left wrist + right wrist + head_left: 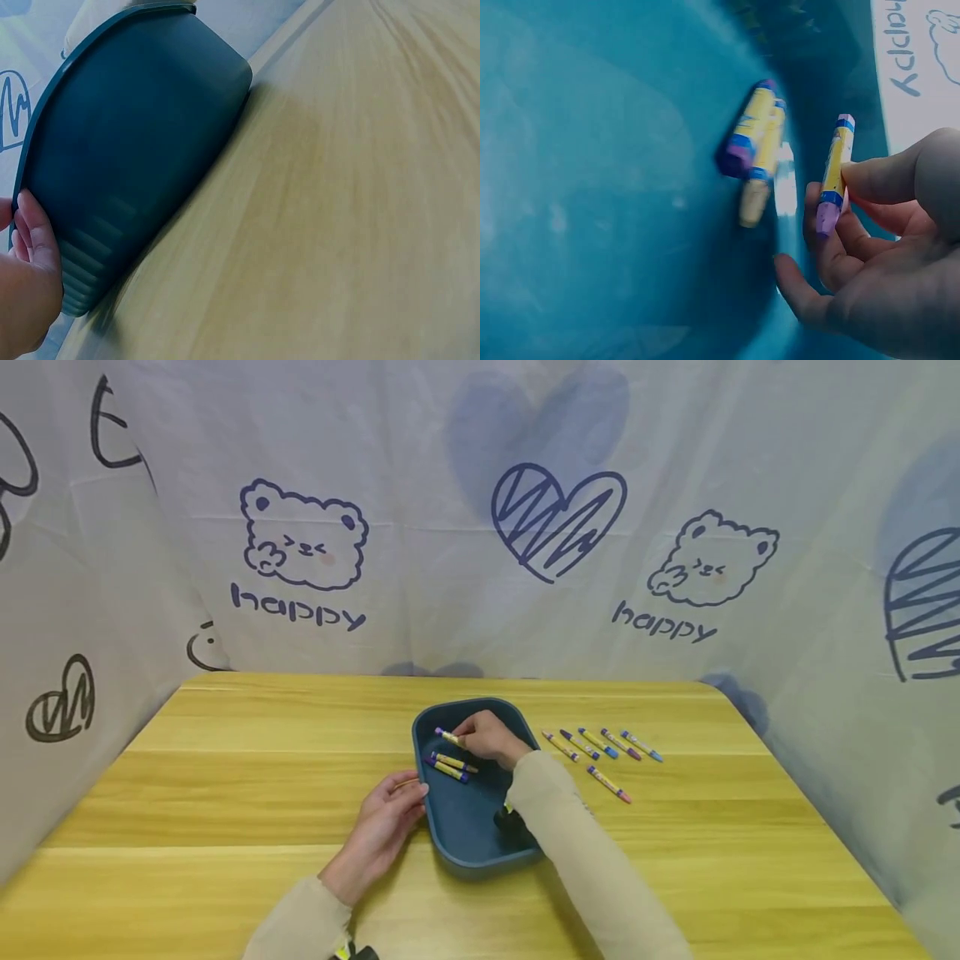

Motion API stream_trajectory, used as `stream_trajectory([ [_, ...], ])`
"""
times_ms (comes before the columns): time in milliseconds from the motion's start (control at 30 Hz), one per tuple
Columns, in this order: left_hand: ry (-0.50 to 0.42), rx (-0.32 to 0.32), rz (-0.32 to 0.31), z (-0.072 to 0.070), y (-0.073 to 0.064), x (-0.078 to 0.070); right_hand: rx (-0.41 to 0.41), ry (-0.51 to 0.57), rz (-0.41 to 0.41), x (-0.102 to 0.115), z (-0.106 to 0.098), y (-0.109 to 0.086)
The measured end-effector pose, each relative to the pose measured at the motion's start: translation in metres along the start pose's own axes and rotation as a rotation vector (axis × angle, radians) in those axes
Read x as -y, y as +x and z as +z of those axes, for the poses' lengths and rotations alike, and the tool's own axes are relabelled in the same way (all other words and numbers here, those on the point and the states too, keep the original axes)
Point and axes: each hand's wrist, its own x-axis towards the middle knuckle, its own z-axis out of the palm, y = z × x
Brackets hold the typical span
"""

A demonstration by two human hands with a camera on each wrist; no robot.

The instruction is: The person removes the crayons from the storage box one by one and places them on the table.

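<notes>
A dark blue plastic bin (480,827) stands on the table, and two crayons lie together inside it: a dark purple one (748,127) and a pale tan one (765,161). Over the bin's far part, my right hand (491,737) pinches a light purple crayon (832,176) between thumb and fingers; it has a yellow wrapper with blue bands. At the bin's left side, my left hand (390,827) holds the rim, its fingers (39,232) against the outer wall.
Right of the bin, several crayons (598,742) lie in a slanted row on the wooden table (247,793). One pink-tipped crayon (609,784) lies apart, nearer the front. A white cloth (420,560) printed with bears and hearts hangs behind the table and at both sides.
</notes>
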Motion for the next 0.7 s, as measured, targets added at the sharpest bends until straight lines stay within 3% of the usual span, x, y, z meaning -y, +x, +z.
stream_trajectory([
  [433,0.001,0.007,0.01,-0.001,0.001,0.002,-0.014,-0.04,-0.014,0.023,-0.034,-0.017],
  [700,-0.005,0.006,0.011,-0.001,0.001,0.004,-0.082,-0.027,-0.126,0.044,-0.039,-0.035],
])
